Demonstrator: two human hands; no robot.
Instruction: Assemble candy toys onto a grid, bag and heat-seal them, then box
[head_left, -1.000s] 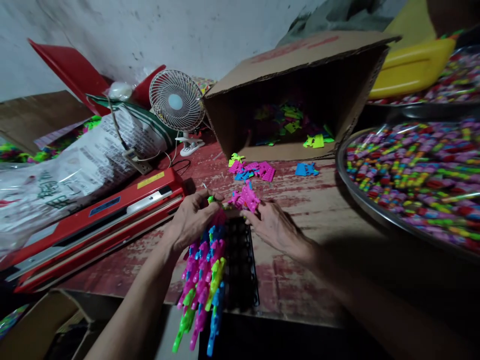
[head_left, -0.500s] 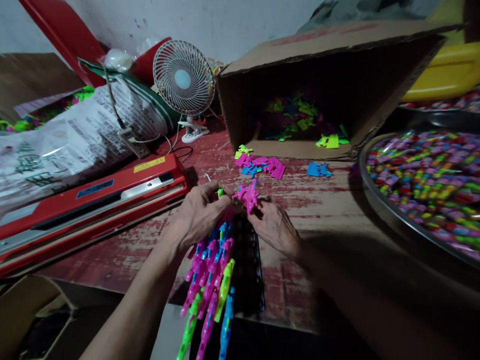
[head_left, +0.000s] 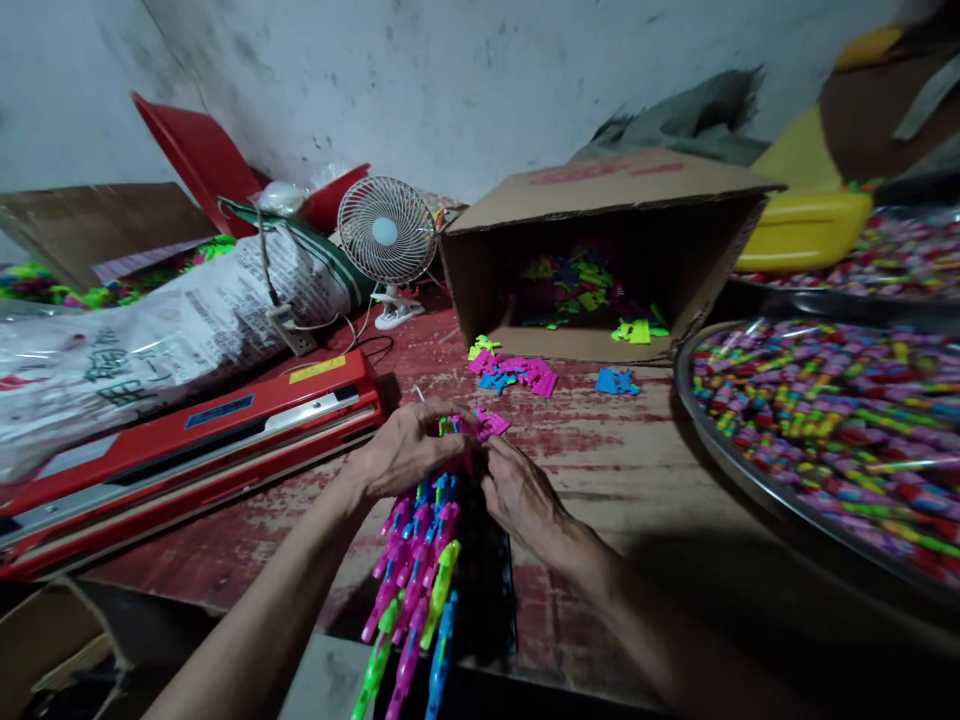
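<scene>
In front of me, rows of small glossy plastic toys [head_left: 412,560] in pink, blue, green and yellow stand on the left part of a black tray [head_left: 491,590]. My left hand [head_left: 412,450] is curled over the far end of these rows, fingers closed; what they grip is hidden. Close beside it, my right hand [head_left: 521,495] pinches a flat pink plastic piece [head_left: 491,424] at the tray's far end. The fingertips of both hands nearly meet there. Beyond them lies a small pile of pink, blue and yellow flat pieces [head_left: 529,374], with a blue piece [head_left: 616,381] to its right.
A red heat sealer [head_left: 247,410] lies left, below a white printed sack [head_left: 180,310] and a clip fan [head_left: 385,232]. Behind, a cardboard box [head_left: 600,190] on its side holds more pieces. At right stands a metal basin [head_left: 694,420] full of colourful small items.
My right hand has brought the pink piece in against my left hand, over the tray's far end. The view has tilted up, showing more wall.
</scene>
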